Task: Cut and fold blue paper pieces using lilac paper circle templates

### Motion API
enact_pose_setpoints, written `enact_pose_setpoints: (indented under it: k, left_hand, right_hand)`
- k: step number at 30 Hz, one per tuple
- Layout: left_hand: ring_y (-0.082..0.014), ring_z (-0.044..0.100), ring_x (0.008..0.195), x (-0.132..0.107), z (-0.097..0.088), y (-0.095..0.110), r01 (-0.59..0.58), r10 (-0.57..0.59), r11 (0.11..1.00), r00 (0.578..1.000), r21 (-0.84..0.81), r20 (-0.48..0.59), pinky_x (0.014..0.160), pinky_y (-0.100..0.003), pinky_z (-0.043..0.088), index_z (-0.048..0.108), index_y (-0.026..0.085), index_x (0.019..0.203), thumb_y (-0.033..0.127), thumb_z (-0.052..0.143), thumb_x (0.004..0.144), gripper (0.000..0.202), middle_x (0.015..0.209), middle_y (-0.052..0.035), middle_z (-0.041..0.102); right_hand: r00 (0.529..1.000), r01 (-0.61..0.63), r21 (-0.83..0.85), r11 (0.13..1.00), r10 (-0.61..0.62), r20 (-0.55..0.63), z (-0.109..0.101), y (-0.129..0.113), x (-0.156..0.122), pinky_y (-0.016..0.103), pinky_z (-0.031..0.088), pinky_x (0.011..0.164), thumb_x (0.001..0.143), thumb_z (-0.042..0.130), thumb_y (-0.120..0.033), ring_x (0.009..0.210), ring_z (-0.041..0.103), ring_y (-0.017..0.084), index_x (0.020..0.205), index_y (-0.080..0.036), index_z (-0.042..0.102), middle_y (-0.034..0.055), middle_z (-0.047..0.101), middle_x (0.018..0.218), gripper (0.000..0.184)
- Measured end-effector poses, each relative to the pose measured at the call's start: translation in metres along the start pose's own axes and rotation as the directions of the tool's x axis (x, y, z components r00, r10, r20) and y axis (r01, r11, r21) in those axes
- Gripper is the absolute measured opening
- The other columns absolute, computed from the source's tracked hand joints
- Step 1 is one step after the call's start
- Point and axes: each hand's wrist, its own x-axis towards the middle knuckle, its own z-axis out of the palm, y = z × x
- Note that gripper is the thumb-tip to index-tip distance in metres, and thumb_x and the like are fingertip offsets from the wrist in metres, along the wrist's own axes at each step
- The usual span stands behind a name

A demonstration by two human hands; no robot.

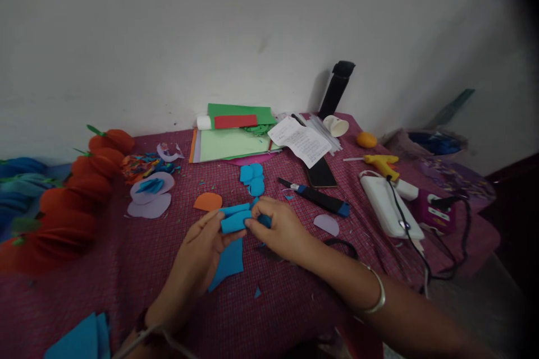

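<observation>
The left hand (202, 244) was clamped on one end of a folded blue piece (236, 222); the right hand (280, 227) pinched its other end between thumb and finger. The piece was held above the table's near-middle, partly over a flat blue sheet (229, 266). A darker blue item (264, 220) showed inside the right hand; its nature could not be determined.

Beyond the hands lay small rounded blue cut-outs (252, 176), and to their left an orange half-disc (208, 202). A box cutter (318, 197), blade exposed, rested beyond the right forearm, just beside a phone (322, 173) partly covered by a handwritten paper (301, 140). A yellow glue gun (382, 165) lay farther right, its black cord crossing a white box (389, 207). The right forearm partly hid a dark looped object (343, 244).

The tablecloth (160, 280) was checked red fabric, creased and littered with clippings. The held piece appeared matt, smooth and bent into a curve. Ribbed, rounded orange forms (88, 190) lined the left side, near flat lavender discs (151, 208).
</observation>
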Motion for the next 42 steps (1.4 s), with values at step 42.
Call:
enact_pose_setpoints:
  k: [42]
  left_hand:
    - [-0.0219,0.068,0.080,-0.006,-0.002,-0.009,-0.040,0.026,0.992,0.993,0.117,0.115,0.075,-0.034,0.057,0.076,0.018,0.082,0.031,0.076,0.067,0.019,0.085,-0.0060,0.075]
  right_hand:
    - [0.994,-0.103,-0.077,0.992,0.100,-0.044,0.004,0.000,0.001,0.024,0.031,0.057,0.075,0.059,-0.017,0.060,0.046,0.011,0.060,-0.019,0.046,-0.0035,0.049,0.062,0.020]
